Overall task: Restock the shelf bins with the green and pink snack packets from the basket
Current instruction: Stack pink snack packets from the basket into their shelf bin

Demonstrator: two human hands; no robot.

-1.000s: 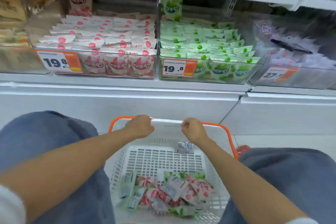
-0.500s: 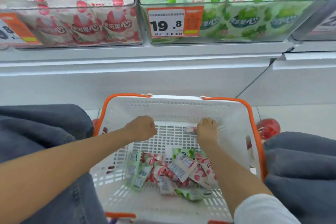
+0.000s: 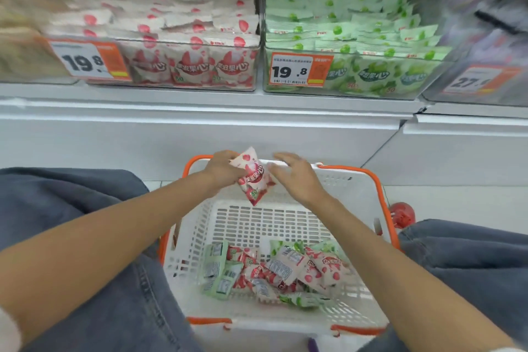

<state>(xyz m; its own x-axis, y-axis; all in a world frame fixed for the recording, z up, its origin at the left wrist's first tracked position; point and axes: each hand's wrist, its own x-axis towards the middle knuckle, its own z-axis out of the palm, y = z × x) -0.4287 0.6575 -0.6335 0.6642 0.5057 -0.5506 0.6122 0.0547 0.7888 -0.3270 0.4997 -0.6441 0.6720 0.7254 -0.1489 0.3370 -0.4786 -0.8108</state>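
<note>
Shop shelving closes off the background, and the work goes on low in front of it. At the centre the left hand (image 3: 221,170) grips a pink packet (image 3: 253,177) by its upper edge, fingers curled round it, so that the packet hangs with one corner down above the far end of the basket (image 3: 368,171). The right hand (image 3: 294,177) is just beside the packet with its fingers straight and spread, grasping nothing; whether its thumb touches the wrapper cannot be told. It looks placed to steady or turn the packet so that the printed face sits the right way for display. Below the hands, the heap of packets (image 3: 280,271), green and pink mixed, lies against the near wall of the basket, leaving the far part of the slatted floor bare. The basket sits between the person's jeans-clad knees (image 3: 71,208), probably so that both hands can reach it without shifting. Above, on the shelf (image 3: 200,100), the pink bin (image 3: 183,37) stands up and to the left of the held packet, with the green bin (image 3: 351,37) just beside it on the right. Both look nearly full, their packets laid in overlapping rows. By colour, the held packet belongs in the pink bin, so a short lift up and left should serve. Much of the heap remains, so the restocking seems far from done.
</note>
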